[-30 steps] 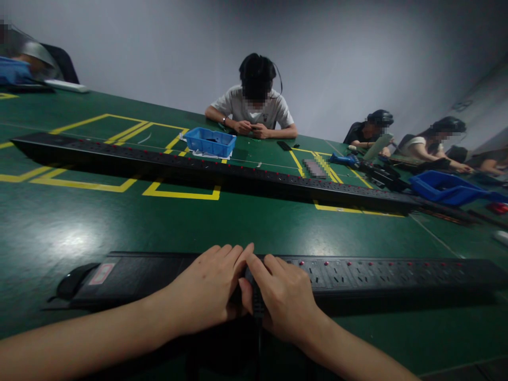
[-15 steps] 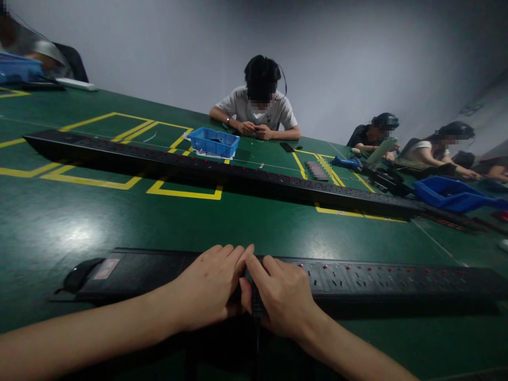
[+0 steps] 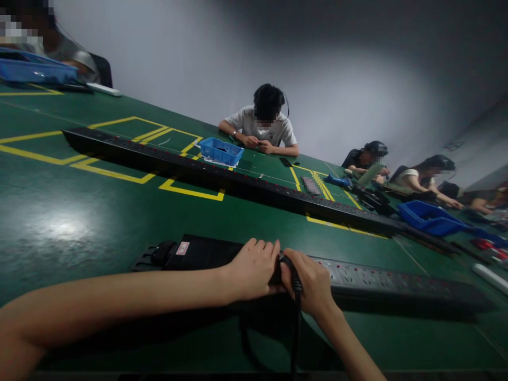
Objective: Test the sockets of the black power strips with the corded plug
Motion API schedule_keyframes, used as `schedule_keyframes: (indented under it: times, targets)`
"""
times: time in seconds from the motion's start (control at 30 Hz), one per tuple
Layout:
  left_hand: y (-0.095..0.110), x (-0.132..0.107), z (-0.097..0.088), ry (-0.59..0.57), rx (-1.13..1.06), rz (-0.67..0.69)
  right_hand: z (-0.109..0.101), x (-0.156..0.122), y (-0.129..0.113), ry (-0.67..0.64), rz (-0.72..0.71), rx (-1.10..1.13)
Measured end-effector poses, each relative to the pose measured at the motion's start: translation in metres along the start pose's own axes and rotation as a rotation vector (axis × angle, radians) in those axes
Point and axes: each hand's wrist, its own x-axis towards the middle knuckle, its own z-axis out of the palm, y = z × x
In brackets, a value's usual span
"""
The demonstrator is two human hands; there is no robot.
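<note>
A long black power strip (image 3: 377, 280), with a row of sockets and small red lights or switches, lies across the near part of the green table. My left hand (image 3: 254, 270) is wrapped over it near its middle, fingers over the far edge. Just to the right, my right hand (image 3: 311, 275) grips a black power plug (image 3: 291, 267) at the strip's top face. A black cord (image 3: 296, 328) hangs from the plug toward me. Whether the plug's pins are in a socket is hidden. A white label (image 3: 182, 248) is at the strip's left end.
A second long power strip (image 3: 246, 185) lies diagonally beyond the first. Behind it stand a light blue bin (image 3: 222, 153) and, at right, a darker blue bin (image 3: 431, 217). Yellow tape marks the table (image 3: 99, 211). A person (image 3: 265, 119) sits opposite; others sit at both sides.
The view has shifted. My right hand has turned and drawn slightly away from my left, so the plug and cord show more clearly. My left hand stays on the power strip.
</note>
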Motion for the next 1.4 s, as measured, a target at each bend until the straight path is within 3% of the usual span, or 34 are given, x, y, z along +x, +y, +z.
schedule_keyframes:
  times: [0.1, 0.23, 0.33, 0.43, 0.5, 0.53, 0.6, 0.67, 0.8, 0.87, 0.97, 1.2, 1.3, 1.4]
  targets:
    - [-0.009, -0.017, -0.003, 0.03, 0.058, -0.033, 0.001, 0.0, -0.004, 0.034, 0.022, -0.007]
    - [-0.025, -0.034, -0.005, 0.054, 0.098, 0.044, 0.003, -0.001, -0.008, 0.06, 0.025, -0.048]
    - [-0.03, -0.038, -0.002, 0.091, 0.109, 0.065, -0.008, -0.002, -0.009, 0.148, 0.022, -0.057]
    - [-0.03, -0.038, 0.001, 0.124, 0.13, 0.068, -0.04, 0.0, -0.009, 0.49, 0.107, 0.011]
    - [-0.029, -0.039, 0.002, 0.137, 0.145, 0.076, -0.066, 0.003, -0.013, 0.79, 0.262, 0.104]
    - [-0.029, -0.039, 0.003, 0.142, 0.151, 0.075, -0.077, 0.006, -0.016, 0.835, 0.328, 0.188]
    - [-0.029, -0.039, 0.004, 0.153, 0.16, 0.061, -0.088, 0.014, -0.024, 0.763, 0.394, 0.37]
    - [-0.029, -0.04, 0.006, 0.16, 0.16, 0.04, -0.083, 0.024, -0.033, 0.563, 0.381, 0.483]
    - [-0.028, -0.042, 0.01, 0.176, 0.161, -0.017, -0.039, 0.042, -0.042, 0.074, 0.275, 0.422]
    - [-0.028, -0.043, 0.01, 0.178, 0.17, -0.011, -0.021, 0.048, -0.043, -0.061, 0.245, 0.354]
    - [-0.028, -0.044, 0.007, 0.17, 0.162, 0.008, -0.014, 0.054, -0.041, -0.15, 0.156, 0.272]
    - [-0.029, -0.044, 0.006, 0.14, 0.16, 0.011, -0.034, 0.065, -0.036, -0.289, -0.176, -0.017]
    - [-0.029, -0.044, 0.006, 0.139, 0.147, 0.013, -0.033, 0.068, -0.033, -0.324, -0.174, 0.058]
    - [-0.03, -0.043, 0.005, 0.151, 0.123, 0.001, -0.028, 0.068, -0.028, -0.33, -0.071, 0.25]
